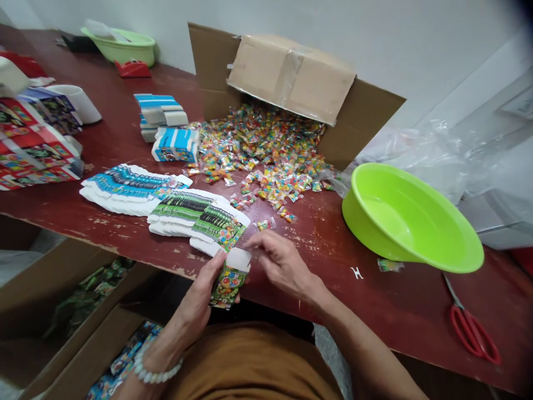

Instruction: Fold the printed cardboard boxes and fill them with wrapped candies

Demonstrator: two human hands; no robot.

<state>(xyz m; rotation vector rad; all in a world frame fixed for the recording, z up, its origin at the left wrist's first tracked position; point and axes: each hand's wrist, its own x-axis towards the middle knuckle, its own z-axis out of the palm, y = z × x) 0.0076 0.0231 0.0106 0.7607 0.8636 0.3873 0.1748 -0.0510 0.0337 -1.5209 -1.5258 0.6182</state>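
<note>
My left hand (200, 297) grips a small green printed carton (228, 282) at the table's near edge, fingers wrapped round its side. My right hand (280, 261) pinches the carton's white top flap (239, 258). Just beyond lie fanned stacks of flat green cartons (195, 214) and flat blue cartons (129, 189). Several small wrapped sweets (266, 153) spill out of a tipped cardboard box (291, 78) onto the dark red table (328, 244). One packet of sweets (265, 224) lies close to my right hand.
A bright green basin (410, 219) stands tilted at the right, red scissors (472, 330) beyond it. Folded blue boxes (175, 144) and red printed boxes (37, 150) sit at the left. A pale green basin (122, 47) is far back. Cardboard boxes (83, 311) stand under the table.
</note>
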